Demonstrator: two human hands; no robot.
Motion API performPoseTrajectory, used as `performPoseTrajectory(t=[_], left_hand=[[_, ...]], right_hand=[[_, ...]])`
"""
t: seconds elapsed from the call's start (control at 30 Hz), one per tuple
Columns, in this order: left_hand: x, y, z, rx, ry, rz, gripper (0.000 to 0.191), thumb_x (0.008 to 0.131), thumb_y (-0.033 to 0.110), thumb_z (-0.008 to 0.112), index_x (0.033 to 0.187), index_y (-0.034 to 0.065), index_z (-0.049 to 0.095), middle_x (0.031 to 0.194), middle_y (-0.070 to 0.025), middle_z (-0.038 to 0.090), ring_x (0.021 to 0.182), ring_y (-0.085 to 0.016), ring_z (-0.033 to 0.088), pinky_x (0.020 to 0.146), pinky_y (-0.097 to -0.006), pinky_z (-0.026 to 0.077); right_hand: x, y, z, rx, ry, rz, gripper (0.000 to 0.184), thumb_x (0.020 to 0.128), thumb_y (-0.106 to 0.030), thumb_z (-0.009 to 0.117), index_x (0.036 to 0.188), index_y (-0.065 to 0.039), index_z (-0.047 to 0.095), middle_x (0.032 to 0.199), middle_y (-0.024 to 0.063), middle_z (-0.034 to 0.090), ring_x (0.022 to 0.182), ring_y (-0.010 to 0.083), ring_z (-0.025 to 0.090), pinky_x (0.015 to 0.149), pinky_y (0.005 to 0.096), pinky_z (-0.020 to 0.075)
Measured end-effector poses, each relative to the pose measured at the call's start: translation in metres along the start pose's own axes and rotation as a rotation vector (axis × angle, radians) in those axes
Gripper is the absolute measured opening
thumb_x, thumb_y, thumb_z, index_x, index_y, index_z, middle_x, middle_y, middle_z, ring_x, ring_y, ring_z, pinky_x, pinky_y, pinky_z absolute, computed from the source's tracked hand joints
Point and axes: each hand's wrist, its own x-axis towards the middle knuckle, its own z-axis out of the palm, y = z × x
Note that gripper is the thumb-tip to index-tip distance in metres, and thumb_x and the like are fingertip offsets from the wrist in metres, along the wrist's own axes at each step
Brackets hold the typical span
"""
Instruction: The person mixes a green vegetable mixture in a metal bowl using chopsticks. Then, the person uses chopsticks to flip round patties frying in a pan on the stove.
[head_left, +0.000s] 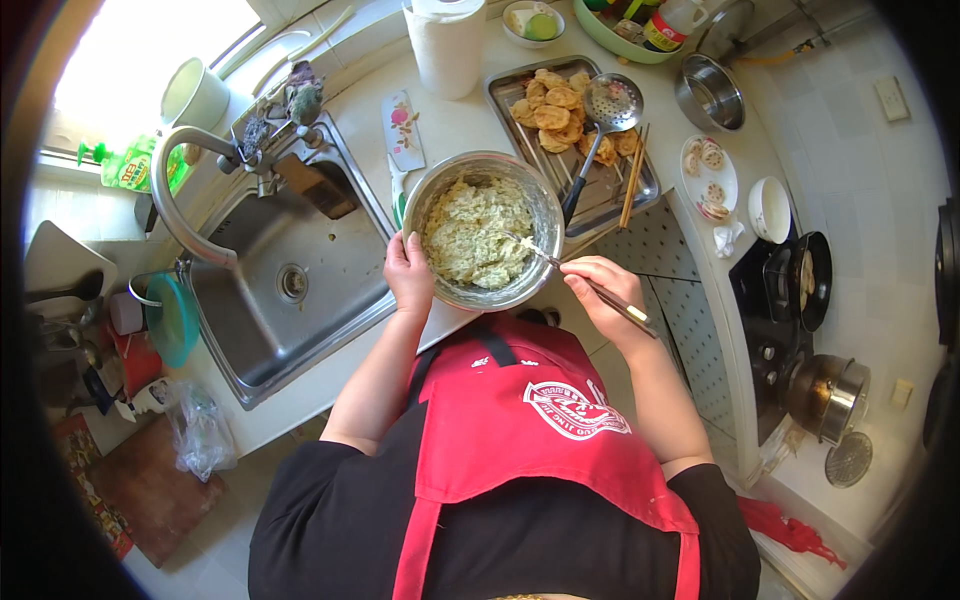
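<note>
A round metal mixing bowl (552, 196) is in front of me, filled with a thick, pale green-flecked mixture (480, 232). My left hand (409, 271) grips the bowl's left rim, thumb on the edge. In my right hand (606, 292) is a dark-handled utensil (616, 301) with a pale band near its end. Its metal tip reaches over the right rim into the mixture, which hides the tip's exact shape. A kitchen knife with a floral pattern on its blade (403, 133) lies behind the bowl, its white and green handle partly beside the rim.
A metal tray (504, 97) holds fried pieces (553, 112), a perforated skimmer (613, 102) and wooden chopsticks (634, 178). The steel sink (337, 262) lies left, under a curved faucet (161, 172). Lotus-root slices sit on a white plate (697, 171). A frying pan (817, 281) rests on the stove at right.
</note>
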Motion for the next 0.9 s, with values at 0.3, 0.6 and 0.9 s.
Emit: performPoseTrajectory(t=[0.3,0.6,0.9], left_hand=[[-0.002,-0.006,0.01,0.056,0.111,0.039,0.026,0.1,0.02,0.058,0.112,-0.0016,0.064,0.088,-0.0047,0.069,0.076,-0.01,0.056,0.073,-0.0277,0.049],[0.02,-0.013,0.022,-0.049,0.14,-0.02,0.027,0.101,0.02,0.058,0.112,-0.0037,0.063,0.09,-0.0058,0.068,0.08,-0.01,0.057,0.074,-0.0273,0.049],[0.027,-0.018,0.021,0.06,0.17,-0.008,0.03,0.099,0.022,0.059,0.113,-0.0042,0.063,0.09,-0.0111,0.071,0.078,-0.014,0.061,0.075,-0.0309,0.051]], right_hand=[[-0.009,0.041,0.037,-0.31,-0.016,-0.446,0.02,0.079,-0.003,0.076,0.098,-0.006,0.069,0.093,0.0092,0.069,0.084,0.0262,0.066,0.071,0.0342,0.056],[0.003,0.06,0.017,-0.408,-0.306,-0.534,0.019,0.08,-0.01,0.074,0.097,-0.006,0.069,0.101,0.0078,0.068,0.088,0.0255,0.065,0.073,0.0333,0.0571],[0.006,0.015,-0.029,-0.182,-0.211,-0.497,0.018,0.081,-0.004,0.075,0.098,-0.004,0.069,0.1,0.0111,0.068,0.084,0.0254,0.067,0.073,0.033,0.0574]])
